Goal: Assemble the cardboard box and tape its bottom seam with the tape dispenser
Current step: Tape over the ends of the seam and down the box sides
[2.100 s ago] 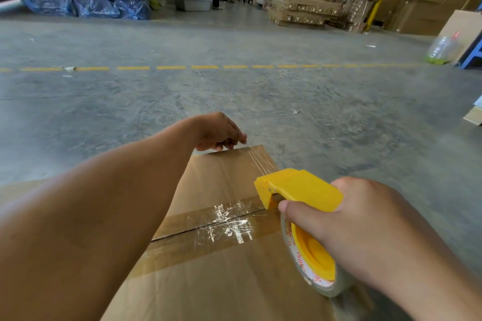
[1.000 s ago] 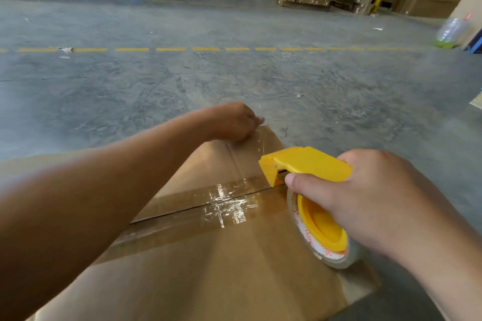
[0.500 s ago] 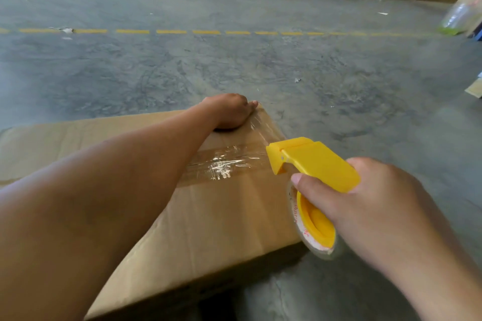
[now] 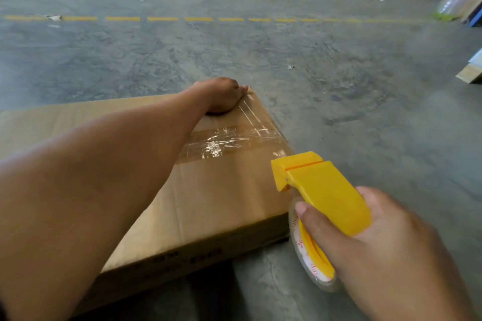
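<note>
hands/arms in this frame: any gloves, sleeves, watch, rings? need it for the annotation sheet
Both bare. The left hand and its forearm show no glove, sleeve, watch or band. The right hand is also ungloved, with no ring on the fingers that show and nothing on the wrist; its thumbnail is short and unpainted. No sleeve edge enters the head view on either arm.

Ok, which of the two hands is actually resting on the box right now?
The left hand, at the cardboard box's far corner beside the tape strip. The right hand is off the box's edge, gripping the yellow tape dispenser.
</note>
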`<move>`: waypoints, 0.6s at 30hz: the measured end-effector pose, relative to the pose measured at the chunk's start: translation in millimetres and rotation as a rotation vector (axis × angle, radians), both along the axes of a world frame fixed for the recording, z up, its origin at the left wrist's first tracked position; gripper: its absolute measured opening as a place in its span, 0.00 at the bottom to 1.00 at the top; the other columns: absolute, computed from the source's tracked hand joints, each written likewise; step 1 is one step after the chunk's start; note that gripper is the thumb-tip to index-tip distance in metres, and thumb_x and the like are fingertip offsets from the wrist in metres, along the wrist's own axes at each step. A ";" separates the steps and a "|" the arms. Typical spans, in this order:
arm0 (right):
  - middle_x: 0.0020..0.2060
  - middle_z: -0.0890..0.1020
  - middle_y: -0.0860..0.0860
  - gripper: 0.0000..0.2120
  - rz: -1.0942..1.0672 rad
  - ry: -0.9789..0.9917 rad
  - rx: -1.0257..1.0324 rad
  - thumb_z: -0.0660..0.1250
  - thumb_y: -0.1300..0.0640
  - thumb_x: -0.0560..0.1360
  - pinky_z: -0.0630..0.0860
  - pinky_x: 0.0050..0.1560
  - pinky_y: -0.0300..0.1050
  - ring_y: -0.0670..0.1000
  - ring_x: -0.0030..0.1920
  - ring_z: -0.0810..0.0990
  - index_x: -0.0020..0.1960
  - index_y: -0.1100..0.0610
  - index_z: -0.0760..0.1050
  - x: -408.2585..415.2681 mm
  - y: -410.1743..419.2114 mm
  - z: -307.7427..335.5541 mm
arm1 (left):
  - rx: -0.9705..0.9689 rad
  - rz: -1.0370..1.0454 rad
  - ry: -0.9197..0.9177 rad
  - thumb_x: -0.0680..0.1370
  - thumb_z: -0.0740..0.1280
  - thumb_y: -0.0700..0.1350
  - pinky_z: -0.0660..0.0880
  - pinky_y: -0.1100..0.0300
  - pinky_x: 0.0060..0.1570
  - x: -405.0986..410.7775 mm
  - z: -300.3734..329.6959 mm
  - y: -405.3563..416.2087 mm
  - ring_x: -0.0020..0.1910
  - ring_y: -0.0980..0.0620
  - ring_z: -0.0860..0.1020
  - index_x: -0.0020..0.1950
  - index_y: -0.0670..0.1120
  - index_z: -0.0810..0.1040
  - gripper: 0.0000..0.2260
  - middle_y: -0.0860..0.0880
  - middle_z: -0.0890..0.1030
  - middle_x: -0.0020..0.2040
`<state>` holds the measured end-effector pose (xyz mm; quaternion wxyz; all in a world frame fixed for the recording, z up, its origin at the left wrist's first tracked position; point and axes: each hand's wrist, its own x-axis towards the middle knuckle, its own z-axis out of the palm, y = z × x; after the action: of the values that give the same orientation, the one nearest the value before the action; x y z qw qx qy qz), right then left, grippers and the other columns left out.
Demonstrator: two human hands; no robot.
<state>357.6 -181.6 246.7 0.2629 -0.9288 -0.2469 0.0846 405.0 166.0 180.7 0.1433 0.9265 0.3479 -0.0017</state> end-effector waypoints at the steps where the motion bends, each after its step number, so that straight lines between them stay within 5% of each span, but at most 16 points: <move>1: 0.33 0.80 0.46 0.28 -0.006 0.009 0.000 0.64 0.26 0.56 0.75 0.39 0.48 0.51 0.38 0.78 0.40 0.49 0.76 -1.5 -1.0 -4.3 | 0.008 -0.011 -0.022 0.83 0.49 0.61 0.66 0.47 0.67 0.5 -2.4 -1.0 0.71 0.42 0.69 0.71 0.47 0.72 0.26 0.44 0.71 0.73; 6: 0.31 0.78 0.46 0.28 -0.007 -0.042 0.034 0.64 0.26 0.59 0.74 0.35 0.47 0.52 0.35 0.76 0.39 0.51 0.75 1.1 -2.0 -11.3 | 0.089 -0.122 -0.116 0.82 0.52 0.63 0.61 0.44 0.72 -3.9 -9.7 -7.5 0.73 0.47 0.67 0.74 0.53 0.69 0.26 0.51 0.68 0.75; 11: 0.30 0.77 0.46 0.27 0.010 -0.057 0.059 0.64 0.27 0.60 0.67 0.29 0.41 0.45 0.31 0.72 0.38 0.52 0.75 5.0 -5.3 -7.6 | 0.111 -0.151 0.100 0.84 0.48 0.61 0.55 0.43 0.75 -2.5 2.4 -16.6 0.78 0.47 0.59 0.80 0.50 0.60 0.27 0.51 0.60 0.80; 14: 0.30 0.77 0.48 0.27 0.026 -0.071 0.063 0.65 0.28 0.61 0.66 0.29 0.43 0.49 0.32 0.74 0.37 0.53 0.73 7.1 -5.8 -7.6 | 0.117 -0.141 0.128 0.85 0.49 0.57 0.56 0.39 0.74 -0.2 11.3 -34.9 0.79 0.44 0.55 0.79 0.42 0.57 0.27 0.42 0.57 0.80; 18: 0.33 0.77 0.50 0.29 0.029 -0.102 0.044 0.65 0.27 0.63 0.66 0.33 0.46 0.57 0.36 0.74 0.39 0.55 0.74 13.5 -8.0 -14.1 | 0.116 -0.207 0.146 0.80 0.50 0.67 0.48 0.39 0.76 -22.7 4.1 -88.9 0.80 0.47 0.46 0.82 0.44 0.48 0.38 0.46 0.47 0.82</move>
<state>371.1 -189.6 232.6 0.2693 -0.9223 -0.2750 0.0355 382.3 77.1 184.8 0.0629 0.9616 0.2593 -0.0641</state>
